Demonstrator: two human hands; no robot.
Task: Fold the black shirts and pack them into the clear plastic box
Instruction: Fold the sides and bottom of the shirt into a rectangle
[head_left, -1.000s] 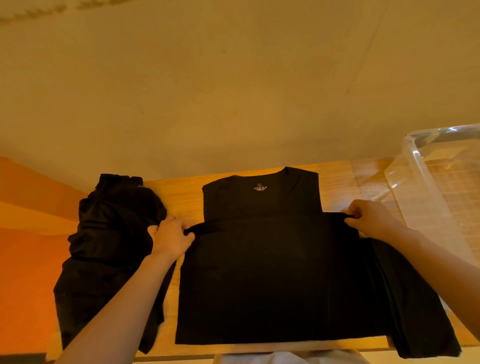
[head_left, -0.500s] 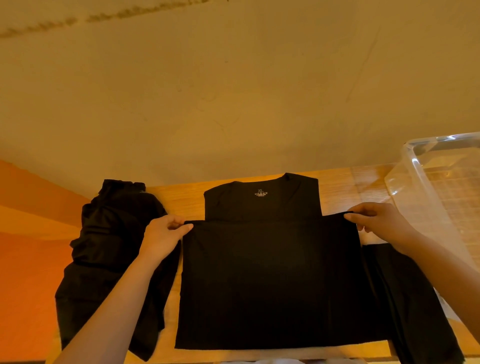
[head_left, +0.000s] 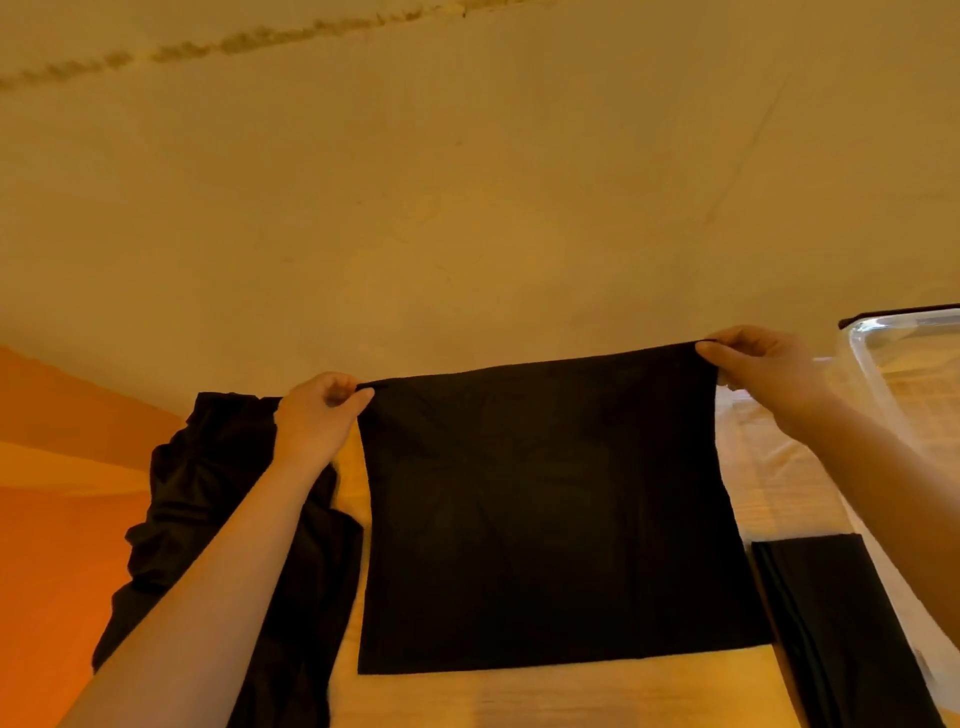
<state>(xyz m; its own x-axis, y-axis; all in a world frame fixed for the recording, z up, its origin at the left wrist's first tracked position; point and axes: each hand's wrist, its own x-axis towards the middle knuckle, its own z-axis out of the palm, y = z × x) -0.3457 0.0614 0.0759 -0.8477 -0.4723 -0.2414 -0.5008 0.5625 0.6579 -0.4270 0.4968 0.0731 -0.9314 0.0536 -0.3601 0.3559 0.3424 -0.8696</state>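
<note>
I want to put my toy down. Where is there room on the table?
Bare wooden table shows in front of the black shirt both hands hold, and beside the clear plastic box. The left, under the crumpled black pile, is crowded.

black shirt (head_left: 545, 519), clear box (head_left: 904, 374), orange wall (head_left: 47, 519)

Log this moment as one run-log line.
left hand: pinches shirt corner | right hand: pinches other corner | shirt: lifted | box: unpacked

Left hand (head_left: 319, 415) raised, pinching grip, right hand (head_left: 763, 366) raised, pinching grip
</note>
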